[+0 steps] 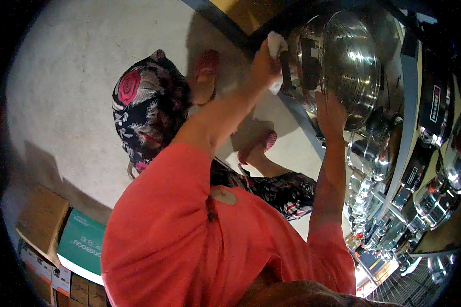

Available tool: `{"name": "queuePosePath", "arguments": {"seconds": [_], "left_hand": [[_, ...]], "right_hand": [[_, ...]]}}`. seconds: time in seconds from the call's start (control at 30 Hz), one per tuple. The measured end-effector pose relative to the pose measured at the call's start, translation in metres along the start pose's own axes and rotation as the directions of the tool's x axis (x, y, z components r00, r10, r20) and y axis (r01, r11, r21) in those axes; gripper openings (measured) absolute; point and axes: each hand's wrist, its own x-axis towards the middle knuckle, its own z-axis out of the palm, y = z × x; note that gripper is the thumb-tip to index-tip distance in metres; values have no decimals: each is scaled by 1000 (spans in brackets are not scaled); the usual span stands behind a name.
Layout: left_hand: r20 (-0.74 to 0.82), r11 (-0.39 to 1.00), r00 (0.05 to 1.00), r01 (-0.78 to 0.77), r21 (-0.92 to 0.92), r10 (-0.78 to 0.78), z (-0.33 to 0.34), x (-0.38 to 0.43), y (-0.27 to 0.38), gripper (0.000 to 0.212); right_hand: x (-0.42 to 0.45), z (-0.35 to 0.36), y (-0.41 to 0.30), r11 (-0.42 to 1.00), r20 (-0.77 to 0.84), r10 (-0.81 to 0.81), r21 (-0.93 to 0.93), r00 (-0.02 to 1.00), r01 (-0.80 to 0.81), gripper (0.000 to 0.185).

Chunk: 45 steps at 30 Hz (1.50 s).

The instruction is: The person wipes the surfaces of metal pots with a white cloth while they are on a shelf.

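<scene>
At the upper centre, my left hand (269,63) is closed around a white cloth (277,44), close to the dark handle of a large stainless steel pot or steamer (351,65). My right hand (331,111) grips the pot's lower rim, its fingertips at the edge between two round steel parts. The pot lies tilted on its side on a shelf, with small holes or dots showing on its shiny face. Which part is the lid and which the body cannot be told. The fingertips of my left hand are partly hidden by the cloth.
A grey metal shelf frame (406,96) runs along the right, with steel pots (380,161) below and black boxes (434,107) beyond. Cardboard boxes (42,220) and a green box (80,240) stand at lower left on the concrete floor (73,96).
</scene>
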Motion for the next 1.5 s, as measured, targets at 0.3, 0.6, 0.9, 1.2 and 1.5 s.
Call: {"name": "queuePosePath", "arguments": {"seconds": [0.3,0.6,0.9,1.2,1.5], "left_hand": [[255,962,951,-222,160,177,44,155,10,48],[469,968,882,-145,203,34,82,199,41,43],[520,981,832,154,118,-193,-6,111,53,39],[570,957,773,269,107,-281,-21,85,40,41],[560,988,827,-33,151,-58,77,195,27,42]], "right_hand": [[0,2,-1,998,-27,11,-62,1000,-13,37],[-3,2,0,998,26,48,28,999,-49,43],[-3,12,6,998,-99,-53,-37,994,50,34],[0,8,1,1000,-83,5,-29,997,-8,32],[1,1,-6,985,48,165,-57,985,-162,37]]}}
